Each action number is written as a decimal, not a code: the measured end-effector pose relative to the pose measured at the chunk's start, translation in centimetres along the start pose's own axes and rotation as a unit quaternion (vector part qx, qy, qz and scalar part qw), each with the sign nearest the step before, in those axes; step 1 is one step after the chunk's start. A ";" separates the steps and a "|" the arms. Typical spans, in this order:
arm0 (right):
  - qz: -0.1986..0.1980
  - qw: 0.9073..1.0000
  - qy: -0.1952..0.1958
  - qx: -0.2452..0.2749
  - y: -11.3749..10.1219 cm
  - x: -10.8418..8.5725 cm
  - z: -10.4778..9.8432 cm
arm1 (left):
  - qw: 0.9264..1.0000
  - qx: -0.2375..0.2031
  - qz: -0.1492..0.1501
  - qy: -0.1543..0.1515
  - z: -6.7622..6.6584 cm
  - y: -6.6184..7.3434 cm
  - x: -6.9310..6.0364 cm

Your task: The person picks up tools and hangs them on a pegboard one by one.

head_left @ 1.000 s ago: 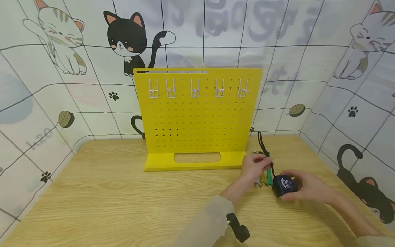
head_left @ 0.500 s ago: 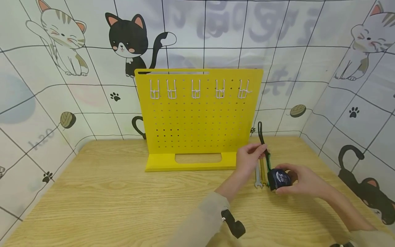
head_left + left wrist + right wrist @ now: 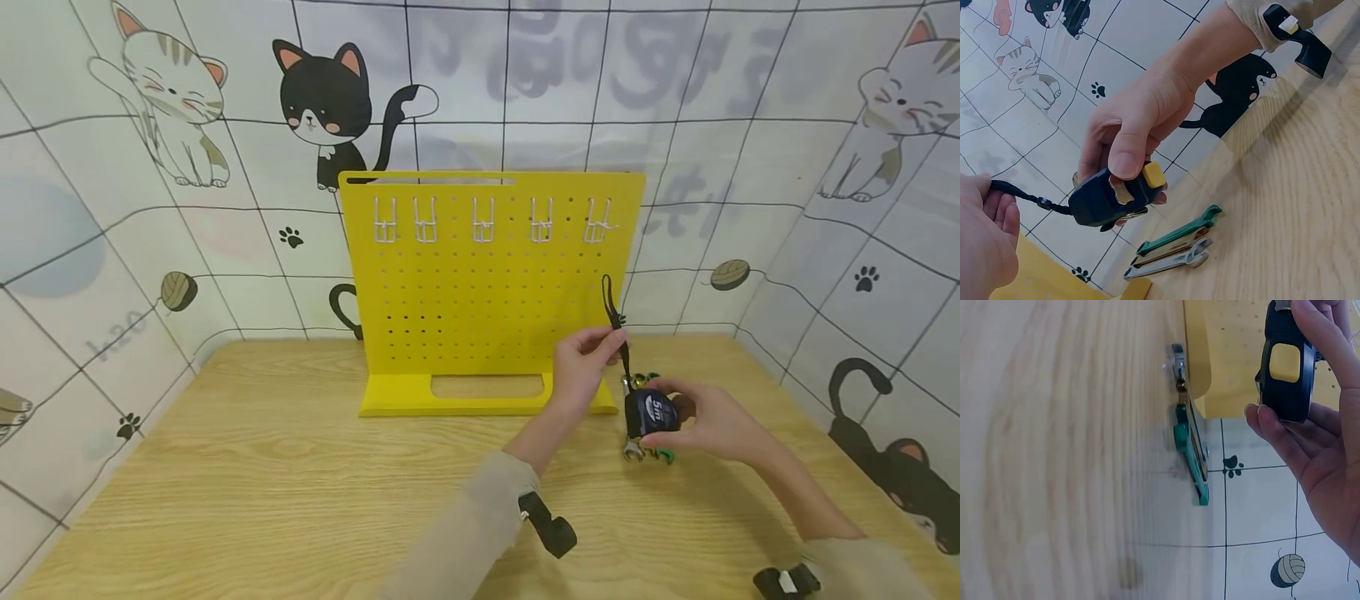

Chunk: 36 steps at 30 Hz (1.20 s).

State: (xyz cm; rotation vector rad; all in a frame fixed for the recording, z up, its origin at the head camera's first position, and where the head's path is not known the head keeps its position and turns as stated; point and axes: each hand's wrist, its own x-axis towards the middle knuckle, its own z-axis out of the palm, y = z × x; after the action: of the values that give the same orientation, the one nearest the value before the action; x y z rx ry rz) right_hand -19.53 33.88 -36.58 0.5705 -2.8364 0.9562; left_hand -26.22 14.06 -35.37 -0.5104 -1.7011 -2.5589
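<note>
My right hand [image 3: 712, 421] grips a dark blue tape measure [image 3: 651, 412] marked 5m, held in the air above the wrenches. Its yellow button [image 3: 1285, 362] faces the right wrist camera. A black wrist strap [image 3: 626, 357] runs up from the tape measure, and my left hand [image 3: 583, 367] pinches it between thumb and fingers, the loop sticking out beyond the fingertips. Below lie a silver wrench [image 3: 1172, 259], a brass-coloured wrench [image 3: 1169, 249] and a green wrench [image 3: 1179, 230], side by side on the table. In the head view the tape measure hides their middles.
A yellow pegboard [image 3: 491, 283] stands at the back of the wooden table [image 3: 300, 483], with several white wire hooks [image 3: 483, 221] in a row near its top. Its base [image 3: 397, 400] reaches forward, close to the wrenches. Behind is a cat-patterned wall covering [image 3: 495, 92].
Both hands have moved left and away from me with the tape measure and its strap, rising toward the pegboard. The tape measure has passed in front of the wrenches, which stay lying.
</note>
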 end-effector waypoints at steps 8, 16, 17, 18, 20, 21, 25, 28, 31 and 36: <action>0.000 1.000 0.021 0.016 -0.5 1.7 0.9 | 0.999 0.022 0.038 0.021 -0.4 0.8 0.5; 0.006 0.998 0.053 0.044 -1.1 3.0 1.3 | 0.996 0.056 0.065 0.031 -0.1 1.7 1.2; 0.008 0.997 0.053 0.050 -1.3 3.2 1.3 | 0.995 0.059 0.068 0.035 0.0 1.9 1.3; 0.010 0.997 0.055 0.056 -1.4 3.4 1.4 | 0.995 0.061 0.071 0.037 0.0 2.1 1.5; 0.014 0.996 0.056 0.066 -1.7 3.7 1.3 | 0.994 0.066 0.075 0.042 0.1 2.5 1.7; 0.016 0.996 0.057 0.072 -1.8 3.9 1.3 | 0.994 0.068 0.077 0.042 0.1 2.7 1.8; 0.029 0.993 0.074 0.085 -2.2 4.4 1.3 | 0.993 0.078 0.084 0.035 0.3 3.5 2.1; 0.032 0.991 0.092 0.088 -2.5 4.7 1.4 | 0.992 0.080 0.092 0.032 0.5 3.8 2.4; 0.032 0.991 0.104 0.084 -2.9 5.1 1.5 | 0.991 0.078 0.103 0.034 0.6 4.0 2.8; 0.045 0.990 0.112 0.066 -3.4 5.6 1.5 | 0.991 0.080 0.106 0.025 0.7 4.4 3.2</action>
State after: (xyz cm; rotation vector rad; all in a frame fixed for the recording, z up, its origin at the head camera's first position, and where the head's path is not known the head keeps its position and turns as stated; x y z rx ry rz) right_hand -23.35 28.71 -34.70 0.3240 -2.6334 1.1507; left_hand -28.15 13.41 -30.29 -0.5777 -1.7150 -2.2489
